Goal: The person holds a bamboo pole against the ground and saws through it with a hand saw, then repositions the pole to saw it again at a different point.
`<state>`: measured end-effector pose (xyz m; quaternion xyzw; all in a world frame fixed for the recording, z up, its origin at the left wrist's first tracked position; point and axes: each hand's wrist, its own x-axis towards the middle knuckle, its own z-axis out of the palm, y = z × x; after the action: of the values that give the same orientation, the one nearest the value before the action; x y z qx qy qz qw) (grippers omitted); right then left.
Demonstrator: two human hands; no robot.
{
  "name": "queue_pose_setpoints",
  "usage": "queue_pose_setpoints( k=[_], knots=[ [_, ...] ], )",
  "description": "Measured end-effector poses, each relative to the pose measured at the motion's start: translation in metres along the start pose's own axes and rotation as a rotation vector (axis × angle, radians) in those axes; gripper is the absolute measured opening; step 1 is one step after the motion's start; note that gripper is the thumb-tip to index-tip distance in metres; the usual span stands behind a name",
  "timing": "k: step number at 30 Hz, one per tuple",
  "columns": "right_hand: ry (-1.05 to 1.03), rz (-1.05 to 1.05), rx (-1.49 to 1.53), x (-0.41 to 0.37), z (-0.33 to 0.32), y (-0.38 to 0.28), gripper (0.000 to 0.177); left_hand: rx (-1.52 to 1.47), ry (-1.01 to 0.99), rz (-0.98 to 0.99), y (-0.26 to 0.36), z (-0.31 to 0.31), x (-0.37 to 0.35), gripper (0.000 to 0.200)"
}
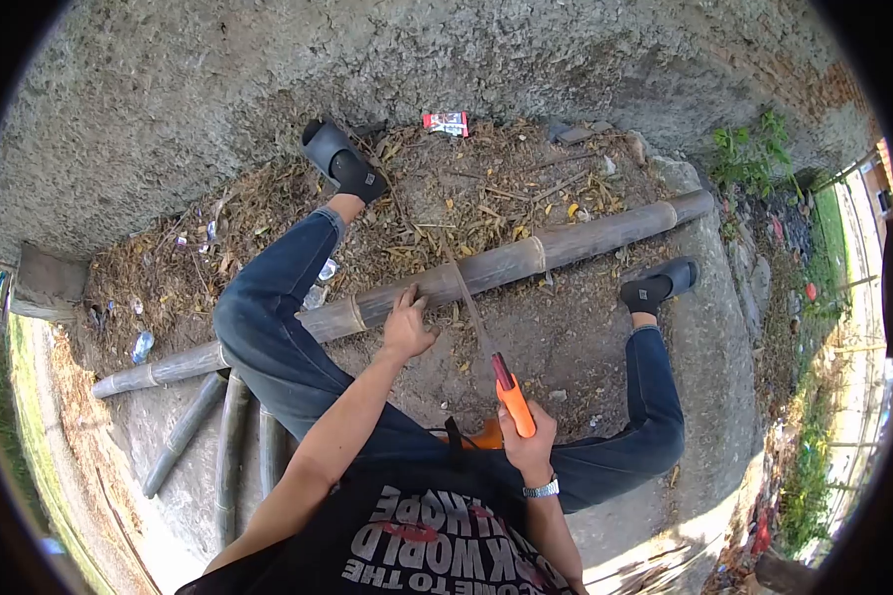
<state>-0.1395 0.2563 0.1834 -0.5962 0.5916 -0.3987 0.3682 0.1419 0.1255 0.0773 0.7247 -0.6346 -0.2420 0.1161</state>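
A long grey-brown bamboo pole (600, 238) lies slantwise across the ground in front of me, passing under my bent left leg. My left hand (405, 325) bears down on its middle, fingers curled over the top. Just right of that hand, the thin blade of a hand saw (474, 312) crosses the pole. My right hand (528, 436) is wrapped round the saw's orange handle, close to my lap. Behind that grip, an orange thing (486, 436) partly shows at my waist.
Several more bamboo poles (230, 451) lie at the lower left. A rough wall (417, 59) runs along the far side. My feet in dark sandals (675, 278) stand either side of the pole. A red-and-white wrapper (446, 124), dry leaves and scraps litter the soil.
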Motion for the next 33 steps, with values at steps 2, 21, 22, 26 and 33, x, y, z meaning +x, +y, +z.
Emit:
queue_pose_setpoints(
  k=[2,21,22,26,33],
  knots=[
    [-0.001,0.012,-0.012,0.002,-0.003,-0.003,0.025,0.024,-0.027,-0.012,0.007,-0.001,0.001,0.076],
    [-0.091,0.058,-0.061,0.014,-0.024,-0.016,0.020,0.201,-0.091,-0.045,0.015,0.001,0.062,0.112],
    [-0.099,0.065,-0.071,0.017,-0.026,-0.017,0.019,0.278,-0.120,0.015,0.015,0.005,0.069,0.115],
    [-0.123,0.101,-0.075,0.024,-0.029,-0.032,0.018,0.322,-0.104,0.063,0.014,0.014,0.070,0.103],
    [-0.174,0.210,-0.033,0.039,-0.022,-0.047,0.014,0.272,-0.045,0.218,-0.006,0.016,0.066,0.089]
  ],
)
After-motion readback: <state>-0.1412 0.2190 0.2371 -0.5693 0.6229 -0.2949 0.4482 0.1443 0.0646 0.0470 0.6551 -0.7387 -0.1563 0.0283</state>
